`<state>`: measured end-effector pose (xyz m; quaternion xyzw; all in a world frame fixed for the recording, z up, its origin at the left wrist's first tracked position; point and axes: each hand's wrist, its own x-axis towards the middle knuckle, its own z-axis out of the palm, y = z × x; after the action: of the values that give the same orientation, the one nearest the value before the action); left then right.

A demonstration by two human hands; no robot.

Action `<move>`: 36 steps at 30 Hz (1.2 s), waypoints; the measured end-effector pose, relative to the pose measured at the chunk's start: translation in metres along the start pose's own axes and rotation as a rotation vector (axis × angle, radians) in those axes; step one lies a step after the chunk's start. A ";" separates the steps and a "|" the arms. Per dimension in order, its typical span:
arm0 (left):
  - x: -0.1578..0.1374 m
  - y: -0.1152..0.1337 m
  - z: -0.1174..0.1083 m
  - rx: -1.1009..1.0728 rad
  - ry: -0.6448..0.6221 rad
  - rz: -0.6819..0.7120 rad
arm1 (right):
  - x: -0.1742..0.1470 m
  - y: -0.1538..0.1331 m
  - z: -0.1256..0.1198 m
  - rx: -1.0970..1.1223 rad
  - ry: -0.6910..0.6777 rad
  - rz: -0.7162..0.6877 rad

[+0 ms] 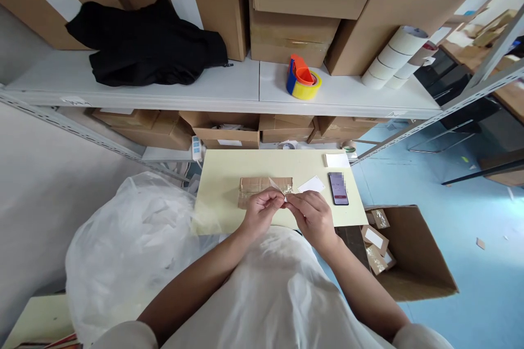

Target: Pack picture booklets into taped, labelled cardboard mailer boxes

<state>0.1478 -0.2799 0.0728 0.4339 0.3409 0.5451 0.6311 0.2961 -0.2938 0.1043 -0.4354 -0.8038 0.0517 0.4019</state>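
Both hands pinch one small slip above a taped box

The left hand (262,208) and the right hand (313,216) meet fingertip to fingertip, both gripping a thin, whitish slip (285,198) — mostly hidden by the fingers, so its full shape is unclear. Past them, a flat brown cardboard box with clear tape (249,187) lies on the pale yellow table (221,166), midway between its left and right edges. A white rectangular card (311,184) lies between the box and a dark smartphone (338,188) by the table's right edge.

The slip looks flimsy: an uneven tug could crease or tear it, and if it is adhesive, it might cling to a finger or fold onto itself. The right forearm is another hazard — a wide swing could sweep the smartphone over the right edge.
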 end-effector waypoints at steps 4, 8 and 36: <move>-0.001 -0.003 0.006 -0.008 0.016 -0.006 | -0.001 0.004 -0.004 -0.045 -0.015 -0.048; -0.003 -0.005 0.011 0.022 0.033 0.004 | -0.002 0.007 -0.008 -0.070 -0.026 -0.082; -0.013 0.005 0.011 0.577 -0.008 0.407 | -0.002 -0.010 -0.015 0.157 -0.022 0.178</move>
<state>0.1535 -0.2942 0.0809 0.6555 0.3850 0.5393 0.3624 0.3006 -0.3054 0.1175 -0.4716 -0.7599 0.1550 0.4197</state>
